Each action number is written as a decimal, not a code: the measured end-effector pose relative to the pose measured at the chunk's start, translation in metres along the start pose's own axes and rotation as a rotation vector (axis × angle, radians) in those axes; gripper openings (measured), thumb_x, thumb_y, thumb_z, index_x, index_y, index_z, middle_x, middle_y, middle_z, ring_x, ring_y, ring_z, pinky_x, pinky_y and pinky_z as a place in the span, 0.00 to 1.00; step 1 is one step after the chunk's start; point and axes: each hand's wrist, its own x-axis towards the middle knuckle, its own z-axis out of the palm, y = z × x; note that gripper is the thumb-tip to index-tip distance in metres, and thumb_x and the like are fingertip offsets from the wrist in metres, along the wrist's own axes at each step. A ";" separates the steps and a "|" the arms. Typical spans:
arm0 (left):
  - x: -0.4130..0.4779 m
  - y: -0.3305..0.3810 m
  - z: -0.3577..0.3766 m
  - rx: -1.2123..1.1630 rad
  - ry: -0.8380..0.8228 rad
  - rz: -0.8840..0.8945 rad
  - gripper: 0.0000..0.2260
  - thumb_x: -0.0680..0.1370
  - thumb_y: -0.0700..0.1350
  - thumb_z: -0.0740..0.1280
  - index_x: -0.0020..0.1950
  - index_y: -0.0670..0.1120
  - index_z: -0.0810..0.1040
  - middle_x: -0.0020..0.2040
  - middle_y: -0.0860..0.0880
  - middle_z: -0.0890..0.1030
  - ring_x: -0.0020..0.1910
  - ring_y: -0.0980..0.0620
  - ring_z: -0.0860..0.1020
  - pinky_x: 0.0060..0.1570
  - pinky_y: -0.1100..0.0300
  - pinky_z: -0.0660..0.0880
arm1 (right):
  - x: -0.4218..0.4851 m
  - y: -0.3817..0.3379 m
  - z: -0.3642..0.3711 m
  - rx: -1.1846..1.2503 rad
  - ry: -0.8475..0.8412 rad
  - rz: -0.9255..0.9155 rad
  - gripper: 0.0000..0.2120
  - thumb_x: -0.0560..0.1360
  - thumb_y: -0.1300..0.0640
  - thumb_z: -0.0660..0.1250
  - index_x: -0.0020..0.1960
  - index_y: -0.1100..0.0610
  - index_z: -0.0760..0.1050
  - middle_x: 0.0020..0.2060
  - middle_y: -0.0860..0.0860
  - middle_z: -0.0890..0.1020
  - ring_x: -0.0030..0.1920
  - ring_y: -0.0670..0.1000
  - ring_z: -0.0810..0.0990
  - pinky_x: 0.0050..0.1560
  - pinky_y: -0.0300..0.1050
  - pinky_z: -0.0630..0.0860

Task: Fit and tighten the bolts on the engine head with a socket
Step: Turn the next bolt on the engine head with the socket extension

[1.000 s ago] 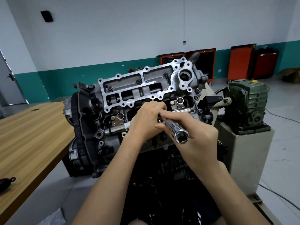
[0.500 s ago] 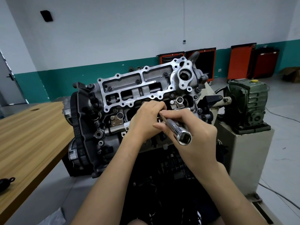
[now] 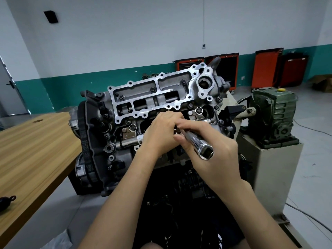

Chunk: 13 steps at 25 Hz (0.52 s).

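Note:
The engine head (image 3: 154,97) stands tilted toward me on a stand, its silver cam carrier on top with several dark bolts seated in it. My right hand (image 3: 213,150) grips a long chrome socket (image 3: 200,145), its square drive end pointing at me and its far end down against the head. My left hand (image 3: 159,133) has its fingers curled over the socket's far tip, hiding the bolt and the spot where the tool meets the head.
A wooden table (image 3: 32,151) lies to the left with a small black object (image 3: 6,201) at its near edge. A green gearbox (image 3: 274,114) sits on a pale pedestal (image 3: 274,175) at the right. Orange tool cabinets (image 3: 265,67) line the far wall.
The socket's near end has swung slightly right and down in my right hand. My left hand stays curled at the tip.

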 end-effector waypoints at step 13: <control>-0.003 0.005 -0.007 -0.069 -0.011 -0.025 0.10 0.67 0.50 0.56 0.43 0.47 0.71 0.40 0.54 0.71 0.43 0.51 0.69 0.43 0.58 0.67 | -0.001 -0.003 0.007 0.005 -0.072 -0.040 0.15 0.69 0.75 0.72 0.54 0.68 0.79 0.51 0.55 0.84 0.48 0.51 0.84 0.52 0.41 0.79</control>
